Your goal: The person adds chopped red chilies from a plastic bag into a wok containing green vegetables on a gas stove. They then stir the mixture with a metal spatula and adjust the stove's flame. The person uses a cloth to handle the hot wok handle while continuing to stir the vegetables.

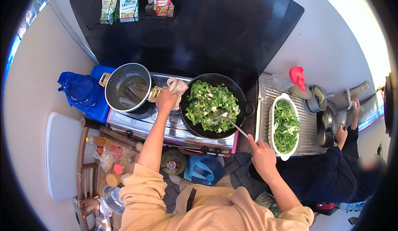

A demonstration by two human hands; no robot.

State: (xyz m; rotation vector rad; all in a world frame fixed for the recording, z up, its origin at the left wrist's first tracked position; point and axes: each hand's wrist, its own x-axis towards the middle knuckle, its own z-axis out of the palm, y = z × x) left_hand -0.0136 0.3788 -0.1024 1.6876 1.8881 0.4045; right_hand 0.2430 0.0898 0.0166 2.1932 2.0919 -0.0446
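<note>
My right hand [263, 157] grips the handle of a long metal spatula [238, 126], its head down in chopped leafy greens [206, 98]. Pale diced pieces are mixed among the leaves. They fill much of a black wok [231, 81] on the right side of a steel gas stove [140, 128]. My left hand [166, 100] holds a pale cloth [178, 87] at the wok's left rim; whatever handle lies under the cloth is hidden. Just left of that hand, a dark pot [141, 70] with gold-coloured handles stands on the other burner, with a little liquid and a utensil inside.
On the ribbed counter [264, 89] rests a white oval basket [271, 131] of cut greens. Further right, a person in dark clothing [320, 175] handles pans at a tap. A blue bag [79, 89] sits left of the stove. A gas cylinder [168, 165] and blue container [202, 170] stand below.
</note>
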